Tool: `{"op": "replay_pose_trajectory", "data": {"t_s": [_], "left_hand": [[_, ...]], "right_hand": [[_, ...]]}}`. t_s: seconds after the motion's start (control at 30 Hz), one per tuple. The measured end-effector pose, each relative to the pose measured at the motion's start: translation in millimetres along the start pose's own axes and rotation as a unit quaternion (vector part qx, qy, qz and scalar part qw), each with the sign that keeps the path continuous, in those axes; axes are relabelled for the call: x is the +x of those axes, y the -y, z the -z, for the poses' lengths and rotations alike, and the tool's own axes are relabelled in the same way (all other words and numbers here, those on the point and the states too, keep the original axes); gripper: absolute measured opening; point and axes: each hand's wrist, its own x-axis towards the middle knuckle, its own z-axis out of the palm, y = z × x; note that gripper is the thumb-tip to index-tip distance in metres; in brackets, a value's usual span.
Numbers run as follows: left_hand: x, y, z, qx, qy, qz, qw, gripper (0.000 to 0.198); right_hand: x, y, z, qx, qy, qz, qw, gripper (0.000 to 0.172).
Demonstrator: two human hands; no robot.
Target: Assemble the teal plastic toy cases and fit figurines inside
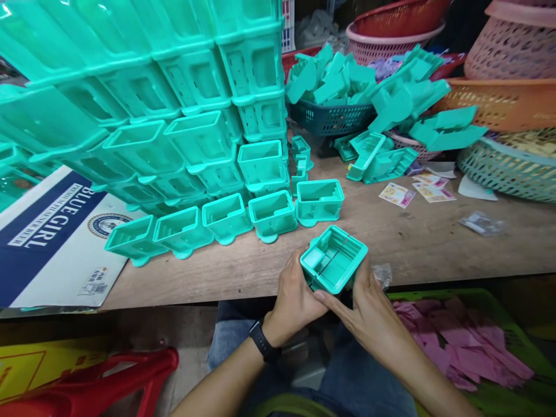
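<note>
Between both hands I hold a teal plastic box, its open top tilted toward me over the table's front edge. My left hand is closed around its left side. Against the right side and near lower corner my right hand grips it, the thumb along the front. Ribbed walls and a small inner block show inside the box. Just beyond it, a row of similar teal boxes runs leftward along the wooden table.
Tall stacks of teal boxes rise at the left behind a Blue Girl carton. A dark basket heaped with teal parts stands at the back right, near small printed cards. Below right, a green crate holds pink pieces.
</note>
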Motion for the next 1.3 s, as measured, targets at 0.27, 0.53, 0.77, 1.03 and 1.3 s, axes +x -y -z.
{"op": "replay_pose_trajectory", "data": {"t_s": [0.27, 0.53, 0.77, 1.03, 1.3], "left_hand": [[10.1, 4.6, 21.3, -0.032, 0.115, 0.003, 0.993, 0.085], [11.7, 7.5, 20.9, -0.086, 0.118, -0.003, 0.989, 0.082], [10.9, 9.6, 20.4, -0.065, 0.115, 0.001, 0.991, 0.078], [8.0, 10.8, 16.0, -0.064, 0.111, 0.012, 0.992, 0.093], [6.5, 13.6, 8.1, -0.087, 0.069, 0.018, 0.994, 0.078]], "right_hand": [[47.0, -5.7, 38.6, 0.198, -0.049, 0.034, 0.978, 0.079], [62.6, 5.6, 4.7, 0.422, -0.056, -0.105, 0.899, 0.079], [62.7, 15.1, 7.8, 0.345, -0.151, -0.144, 0.915, 0.079], [61.4, 9.6, 2.6, 0.51, -0.079, -0.122, 0.848, 0.081], [59.5, 11.0, -6.3, 0.42, -0.193, -0.174, 0.869, 0.077]]}}
